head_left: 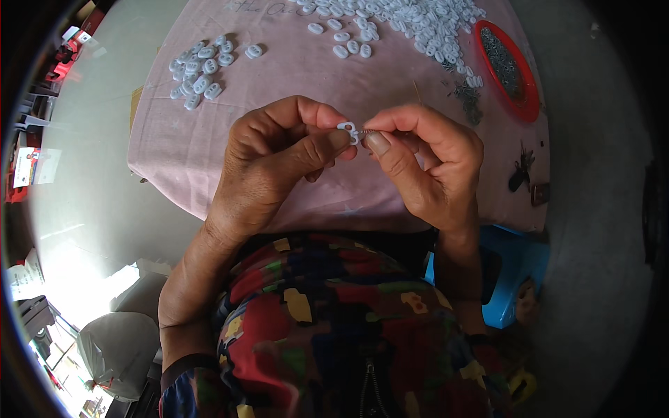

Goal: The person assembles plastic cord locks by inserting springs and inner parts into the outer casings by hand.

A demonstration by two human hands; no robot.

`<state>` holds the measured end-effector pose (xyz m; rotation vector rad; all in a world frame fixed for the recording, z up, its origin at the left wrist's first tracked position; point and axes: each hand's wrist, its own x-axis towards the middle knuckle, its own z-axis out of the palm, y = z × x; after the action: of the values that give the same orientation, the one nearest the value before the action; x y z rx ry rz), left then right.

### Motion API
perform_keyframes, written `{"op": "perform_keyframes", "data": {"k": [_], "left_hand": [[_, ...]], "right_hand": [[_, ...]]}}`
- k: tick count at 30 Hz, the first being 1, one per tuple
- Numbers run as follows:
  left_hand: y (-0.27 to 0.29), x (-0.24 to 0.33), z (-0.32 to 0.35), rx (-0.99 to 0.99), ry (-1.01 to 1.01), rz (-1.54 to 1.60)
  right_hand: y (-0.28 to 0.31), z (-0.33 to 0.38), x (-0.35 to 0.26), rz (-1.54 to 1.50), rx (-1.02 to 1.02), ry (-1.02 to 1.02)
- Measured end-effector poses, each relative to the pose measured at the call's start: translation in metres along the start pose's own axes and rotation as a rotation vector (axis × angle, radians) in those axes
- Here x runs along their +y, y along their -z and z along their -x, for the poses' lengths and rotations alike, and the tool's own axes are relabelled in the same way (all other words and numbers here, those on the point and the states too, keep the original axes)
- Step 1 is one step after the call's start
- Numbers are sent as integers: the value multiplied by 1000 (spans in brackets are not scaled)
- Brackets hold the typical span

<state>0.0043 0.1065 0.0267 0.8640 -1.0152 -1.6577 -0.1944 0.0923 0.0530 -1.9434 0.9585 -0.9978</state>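
Observation:
Over the near part of the cloth, my left hand [279, 150] pinches a small white plastic piece [346, 127] with a hole in it between thumb and fingers. Facing it, my right hand [425, 157] grips a thin metal screw [366, 132] between thumb and forefinger. The screw's end meets the white piece's right side; how deep it sits I cannot tell. Both hands are closed, fingertips almost touching. My fingers partly hide both parts.
A pink cloth [202, 146] covers the table. White oval pieces [202, 66] lie at far left, with a larger heap [418, 28] at the back. A red dish [533, 104] of small metal parts stands far right, near loose metal parts [468, 101] and keys [520, 171]. A blue stool [512, 275] is below right.

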Motion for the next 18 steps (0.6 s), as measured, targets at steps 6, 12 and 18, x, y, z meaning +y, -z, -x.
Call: {"op": "perform_keyframes", "data": {"k": [6, 12, 18], "left_hand": [[-1, -1, 0, 5, -23, -2], [-4, -1, 1, 18, -25, 7], [-5, 0, 0, 25, -34, 12]], "right_hand": [[2, -3, 0, 56, -22, 75], [3, -4, -3, 40, -4, 67], [4, -4, -2, 74, -13, 87]]}}
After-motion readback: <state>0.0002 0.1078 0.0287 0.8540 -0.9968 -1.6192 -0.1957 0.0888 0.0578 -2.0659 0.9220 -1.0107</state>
